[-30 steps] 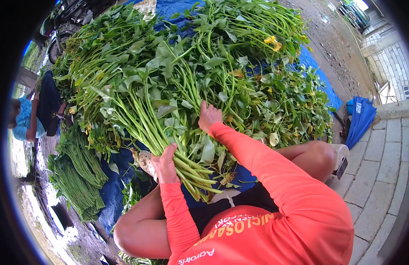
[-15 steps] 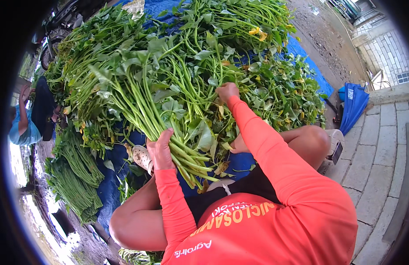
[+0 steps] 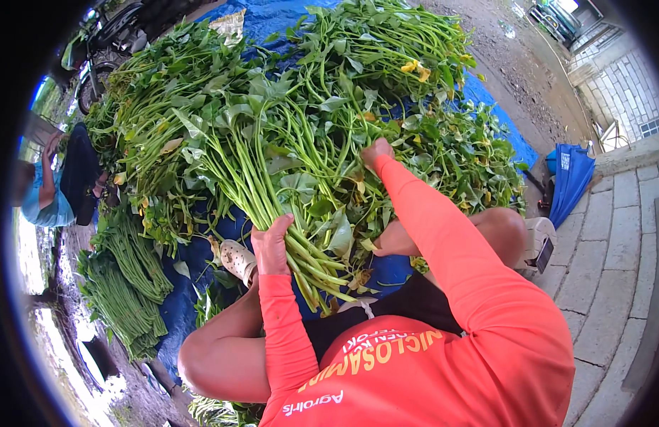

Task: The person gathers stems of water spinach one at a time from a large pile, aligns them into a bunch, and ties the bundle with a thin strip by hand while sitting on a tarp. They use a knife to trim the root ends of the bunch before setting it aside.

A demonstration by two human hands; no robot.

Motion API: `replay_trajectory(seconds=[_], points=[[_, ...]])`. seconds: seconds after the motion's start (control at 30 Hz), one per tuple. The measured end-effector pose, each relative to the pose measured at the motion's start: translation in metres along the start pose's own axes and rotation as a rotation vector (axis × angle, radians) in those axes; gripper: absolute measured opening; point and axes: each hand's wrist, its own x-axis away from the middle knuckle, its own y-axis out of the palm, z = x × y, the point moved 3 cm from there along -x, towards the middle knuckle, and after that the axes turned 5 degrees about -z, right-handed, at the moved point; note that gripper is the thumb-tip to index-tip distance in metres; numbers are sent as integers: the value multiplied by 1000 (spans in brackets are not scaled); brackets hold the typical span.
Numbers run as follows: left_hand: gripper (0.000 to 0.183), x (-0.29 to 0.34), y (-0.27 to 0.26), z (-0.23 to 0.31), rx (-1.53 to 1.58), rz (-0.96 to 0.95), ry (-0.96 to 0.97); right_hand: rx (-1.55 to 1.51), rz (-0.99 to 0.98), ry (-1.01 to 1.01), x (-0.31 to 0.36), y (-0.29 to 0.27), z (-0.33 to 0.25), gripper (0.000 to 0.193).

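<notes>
My left hand (image 3: 273, 245) is closed around a thick bunch of water spinach (image 3: 252, 174), near the cut stem ends. The bunch leans away over my lap, its leafy tops lying toward the far heap. Farther out and to the right, my right hand (image 3: 377, 153) reaches into the large heap of loose water spinach (image 3: 408, 50). Its fingers are curled among the stems and partly hidden by leaves; they look closed on some stems.
Beneath the heap lies a blue tarp (image 3: 500, 117). Neat bundles of greens (image 3: 126, 285) rest at the left, near a person in blue (image 3: 50, 196). A motorcycle (image 3: 94, 82) stands behind them. On the right are a folded blue umbrella (image 3: 571, 181) and stone paving (image 3: 600, 263).
The view has shifted slightly, so the scene appears a little farther right. My left hand keeps its hold on the bunch. My right hand stays at nearly the same spot in the heap.
</notes>
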Motion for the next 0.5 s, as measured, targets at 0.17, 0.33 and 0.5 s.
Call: replay_trajectory(seconds=[0.17, 0.33, 0.5], points=[[27, -2, 15, -1, 9, -15, -18, 263, -2, -97, -27, -36, 29, 29], [32, -12, 0, -20, 103, -63, -58, -731, -209, -146, 24, -85, 11, 11], [31, -23, 10, -46, 81, -124, -154, -857, -98, -275, 80, -145, -6, 5]])
